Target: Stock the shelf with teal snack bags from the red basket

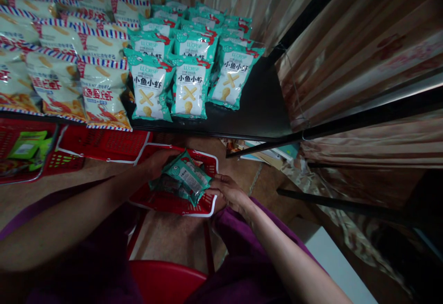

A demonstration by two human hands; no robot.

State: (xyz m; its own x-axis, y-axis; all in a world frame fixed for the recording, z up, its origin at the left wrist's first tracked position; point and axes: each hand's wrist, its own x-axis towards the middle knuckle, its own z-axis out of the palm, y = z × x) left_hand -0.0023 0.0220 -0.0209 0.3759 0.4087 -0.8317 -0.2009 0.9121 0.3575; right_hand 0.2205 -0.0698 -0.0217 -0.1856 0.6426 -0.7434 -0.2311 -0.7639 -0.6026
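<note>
A red shopping basket (147, 198) with a white rim sits low in front of my knees. Teal-and-white snack bags lie in it, the top snack bag (189, 178) showing its printed back. My left hand (162, 160) reaches over the basket's far left side, beside the bags; its fingers are dark and mostly hidden. From the right, my right hand (226, 189) comes over the rim, its fingers closed at the right edge of the top bag.
A black shelf (263, 105) holds rows of upright teal snack bags (188, 87) and white-and-orange snack bags (104, 89). More red baskets (104, 142) stand left, one holding green packets (27, 145). A red stool (166, 281) is below; curtains (346, 55) hang right.
</note>
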